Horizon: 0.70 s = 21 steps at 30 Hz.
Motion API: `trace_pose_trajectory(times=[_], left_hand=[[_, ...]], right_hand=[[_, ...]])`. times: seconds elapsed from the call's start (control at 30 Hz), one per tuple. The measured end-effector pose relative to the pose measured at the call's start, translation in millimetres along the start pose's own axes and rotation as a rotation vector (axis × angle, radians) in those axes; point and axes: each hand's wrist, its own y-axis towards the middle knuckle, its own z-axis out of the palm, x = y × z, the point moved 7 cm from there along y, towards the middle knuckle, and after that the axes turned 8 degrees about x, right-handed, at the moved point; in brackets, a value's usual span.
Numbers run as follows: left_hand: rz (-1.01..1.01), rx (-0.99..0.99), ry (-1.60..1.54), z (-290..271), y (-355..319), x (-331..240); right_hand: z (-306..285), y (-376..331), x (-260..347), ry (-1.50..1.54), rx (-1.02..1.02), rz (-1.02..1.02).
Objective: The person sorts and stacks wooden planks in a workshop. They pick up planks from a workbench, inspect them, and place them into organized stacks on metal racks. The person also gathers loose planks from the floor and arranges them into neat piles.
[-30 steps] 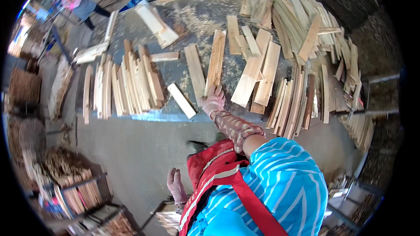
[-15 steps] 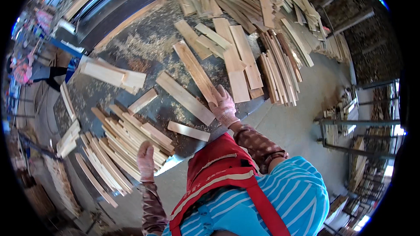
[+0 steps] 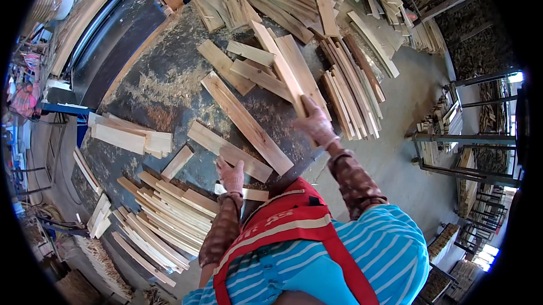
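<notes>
Right hand: grip clamped on the near end of a pale plank, thumb on one side, fingers on the other. Plank tipped partly on its side, far end pointed away over the desk; held by the end, it seems, because that end is closest to the body. A broader plank is seen lying just beside it.

Left hand: fingers spread apart, nothing clasped. It is placed over a flat board; whether the board is touched cannot be told. A short offcut is partly covered by the wrist.

Between the hands, a long knotty board is laid flat, its face fully exposed, perhaps for easy viewing. Edge-on rows are ranked at the left and a similar bundle at the right, probably to save room; a looser heap is left at the far side.

Surface: dark, scuffed, strewn with sawdust. A dark machine bed is sited beyond, far left. Room: grey concrete floor; metal racking and stacked timber at right.
</notes>
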Motion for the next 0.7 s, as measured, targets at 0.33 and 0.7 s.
trace_pose_trajectory(times=[0.33, 0.7], left_hand=[[-0.254, -0.146, 0.177, 7.8, 42.5, -41.4], [-0.158, -0.229, 0.182, -18.0, 50.6, -27.6]], right_hand=[[-44.5, 32.6, -24.3, -0.733, -0.207, -0.009], [61.3, 141.9, 32.1, -0.947, 0.102, -0.098]])
